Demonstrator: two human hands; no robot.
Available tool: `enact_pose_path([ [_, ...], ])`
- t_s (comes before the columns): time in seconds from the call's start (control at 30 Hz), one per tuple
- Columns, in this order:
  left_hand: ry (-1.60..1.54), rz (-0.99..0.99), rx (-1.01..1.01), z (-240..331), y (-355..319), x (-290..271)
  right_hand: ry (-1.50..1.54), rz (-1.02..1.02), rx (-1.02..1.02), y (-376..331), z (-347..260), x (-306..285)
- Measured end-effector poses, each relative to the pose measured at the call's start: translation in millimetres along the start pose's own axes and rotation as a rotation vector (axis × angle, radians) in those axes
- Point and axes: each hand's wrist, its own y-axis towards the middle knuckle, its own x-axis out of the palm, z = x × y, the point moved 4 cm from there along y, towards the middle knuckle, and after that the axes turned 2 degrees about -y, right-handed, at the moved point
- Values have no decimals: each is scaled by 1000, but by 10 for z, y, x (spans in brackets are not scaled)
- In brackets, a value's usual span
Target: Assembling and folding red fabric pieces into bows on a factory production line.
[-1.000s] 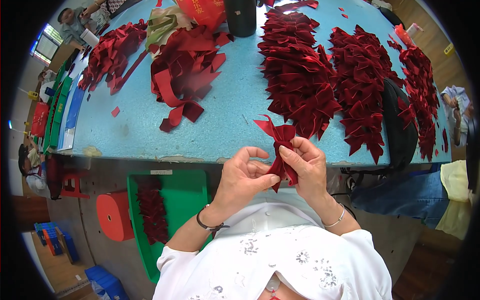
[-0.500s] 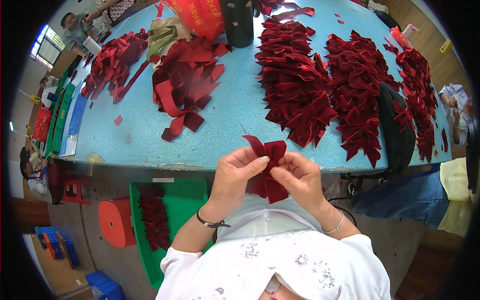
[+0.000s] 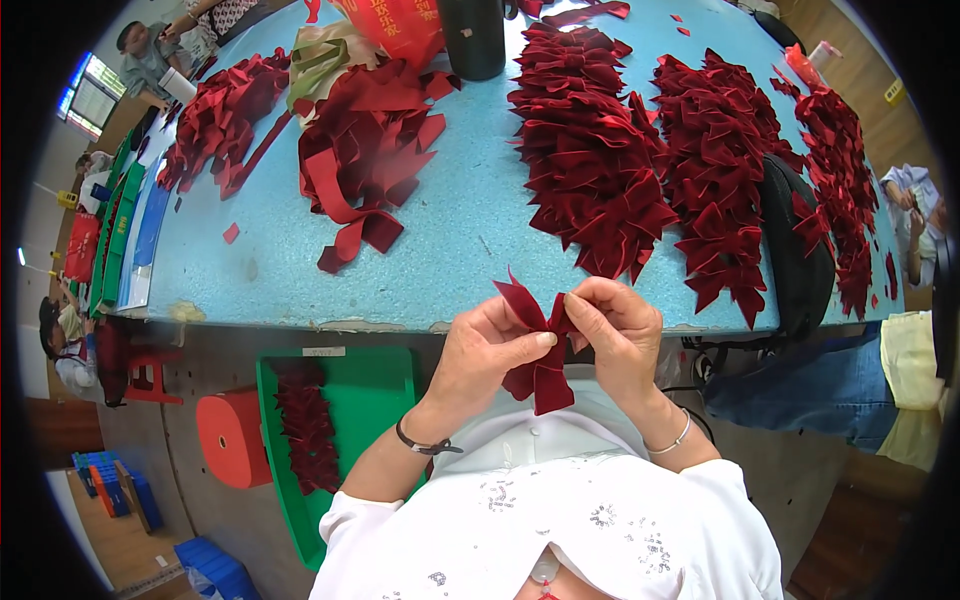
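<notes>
A dark red velvet bow is held in front of my chest, just off the near edge of the table. My left hand pinches it near its middle, thumb on top. With thumb and fingertips, my right hand grips the bow's upper right loop. One pointed tail sticks up on the left, and the lower part hangs below my fingers. Beyond my hands, rows of finished-looking red bows lie overlapped on the blue table. Loose red ribbon strips are heaped to the left of them.
A black tumbler and a red bag stand at the back. Among the right rows lies a black bag. Below the table edge at left are a green tray with bows and a red roll. Other people are around the table.
My right hand has moved up and slightly right, now gripping the bow's upper right loop. The bow has turned a little in my left hand, its left tail pointing up.
</notes>
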Motion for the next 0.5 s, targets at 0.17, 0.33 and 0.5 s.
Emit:
enact_pose_path([
  [0.17,5,14,-72,-75,-5,-84,222,83,149,7,97,63],
  [0.33,-111,-13,-189,23,42,-118,310,-5,298,88,103,87],
  [0.5,-75,-70,-225,15,96,-126,71,-239,293,192,-9,32],
])
